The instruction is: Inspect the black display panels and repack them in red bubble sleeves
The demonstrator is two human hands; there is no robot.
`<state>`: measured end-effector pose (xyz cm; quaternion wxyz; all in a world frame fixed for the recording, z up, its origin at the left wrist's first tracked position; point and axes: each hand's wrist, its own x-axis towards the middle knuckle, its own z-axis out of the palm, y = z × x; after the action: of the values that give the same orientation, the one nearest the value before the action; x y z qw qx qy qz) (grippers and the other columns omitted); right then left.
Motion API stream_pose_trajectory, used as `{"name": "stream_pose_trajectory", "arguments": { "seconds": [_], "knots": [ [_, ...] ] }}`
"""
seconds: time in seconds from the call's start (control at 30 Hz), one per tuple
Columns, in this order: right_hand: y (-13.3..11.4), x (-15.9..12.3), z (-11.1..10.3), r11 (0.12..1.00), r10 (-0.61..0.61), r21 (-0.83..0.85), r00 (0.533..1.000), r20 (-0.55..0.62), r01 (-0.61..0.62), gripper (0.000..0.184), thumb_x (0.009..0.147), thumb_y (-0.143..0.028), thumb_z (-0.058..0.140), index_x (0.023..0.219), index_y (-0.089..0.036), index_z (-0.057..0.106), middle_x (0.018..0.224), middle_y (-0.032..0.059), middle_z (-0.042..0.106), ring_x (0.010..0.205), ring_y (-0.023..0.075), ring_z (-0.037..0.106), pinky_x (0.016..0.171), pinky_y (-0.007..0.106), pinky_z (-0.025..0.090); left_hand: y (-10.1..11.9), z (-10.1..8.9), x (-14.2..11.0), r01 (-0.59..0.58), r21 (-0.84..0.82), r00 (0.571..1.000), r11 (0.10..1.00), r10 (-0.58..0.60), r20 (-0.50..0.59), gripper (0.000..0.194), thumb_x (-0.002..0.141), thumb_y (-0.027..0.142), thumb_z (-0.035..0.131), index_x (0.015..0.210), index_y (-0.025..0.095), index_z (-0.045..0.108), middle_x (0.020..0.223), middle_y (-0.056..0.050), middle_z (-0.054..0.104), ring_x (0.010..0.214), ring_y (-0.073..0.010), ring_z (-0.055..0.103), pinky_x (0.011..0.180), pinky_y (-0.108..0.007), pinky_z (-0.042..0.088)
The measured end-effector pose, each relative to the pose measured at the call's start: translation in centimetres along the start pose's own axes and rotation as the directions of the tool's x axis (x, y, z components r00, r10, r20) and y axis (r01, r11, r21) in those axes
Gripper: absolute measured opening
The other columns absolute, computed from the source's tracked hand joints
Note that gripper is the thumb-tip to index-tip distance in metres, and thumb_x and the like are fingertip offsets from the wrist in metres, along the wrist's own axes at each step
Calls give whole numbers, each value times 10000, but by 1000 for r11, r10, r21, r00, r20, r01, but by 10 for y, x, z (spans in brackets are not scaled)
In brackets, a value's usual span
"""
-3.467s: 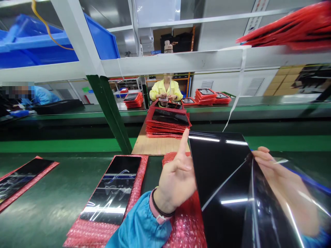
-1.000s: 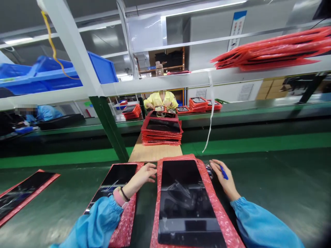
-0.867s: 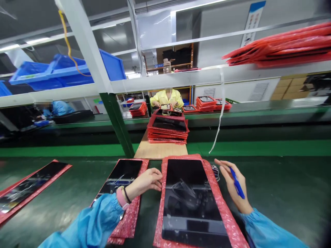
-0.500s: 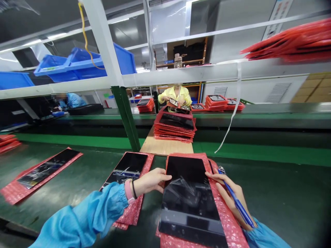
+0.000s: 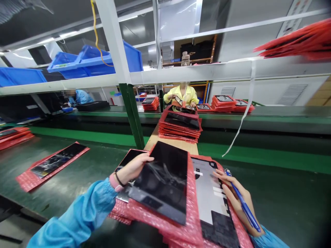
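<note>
My left hand (image 5: 136, 167) is closed on the left edge of a black, glossy tablet screen (image 5: 164, 182), tilted and raised together with its red bubble-wrap sheet (image 5: 192, 203). Under and right of it lies a grey-and-black tablet back panel (image 5: 209, 196) on more red bubble wrap. My right hand (image 5: 236, 193) keeps a blue pen (image 5: 244, 206) tucked in it, while its fingertips touch the panel's right edge. Left of the stack, partly behind my left hand, another screen (image 5: 129, 156) rests on red bubble wrap.
A further screen on bubble wrap (image 5: 60, 160) lies on the green bench at left. Ahead, a tall stack of red-wrapped screens (image 5: 179, 129) sits on a wooden board. A white strap (image 5: 239, 127) dangles from the shelf. A co-worker in yellow (image 5: 182, 94) works beyond.
My left hand has lifted the screen with its bubble wrap and moved it left, uncovering the back panel. My right hand stays by the stack with the pen. The view has shifted slightly.
</note>
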<state>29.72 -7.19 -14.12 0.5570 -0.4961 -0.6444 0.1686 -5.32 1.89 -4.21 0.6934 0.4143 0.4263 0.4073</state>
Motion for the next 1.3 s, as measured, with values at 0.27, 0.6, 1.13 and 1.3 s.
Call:
{"name": "stream_pose_trajectory", "arguments": {
  "seconds": [0.27,0.6,1.13,1.3],
  "knots": [
    [2,-1,0,997,75,15,997,-16,-75,225,874,-372,552,1034,-234,628,1164,101,695,1172,269,597,1028,394,445,12,-137,-15,16,140,966,990,21,-259,299,597,131,682,897,129,675,765,-52,729,695,-215,669,725,-306,487],
    [-11,6,-6,937,288,255,943,-169,-240,362,842,-557,536,958,-238,661,980,113,752,1027,306,673,1007,451,450,0,-169,-1,53,504,932,862,138,-334,262,556,233,732,789,163,634,824,-80,698,1048,-343,590,919,-399,427],
    [-83,-21,13,903,426,-100,901,79,-418,423,737,-494,637,528,-217,396,499,-32,417,489,129,406,478,254,317,-38,56,1,38,297,968,954,-109,224,304,594,208,716,855,145,575,892,-61,576,720,-168,611,730,-372,514],
    [-84,-19,17,907,384,-210,922,51,-366,418,767,-471,533,522,-230,295,486,-39,336,474,125,349,480,267,259,-34,66,5,157,230,962,961,-201,184,287,562,110,697,820,140,574,888,-44,586,686,-131,607,786,-352,479]
  ]
}}
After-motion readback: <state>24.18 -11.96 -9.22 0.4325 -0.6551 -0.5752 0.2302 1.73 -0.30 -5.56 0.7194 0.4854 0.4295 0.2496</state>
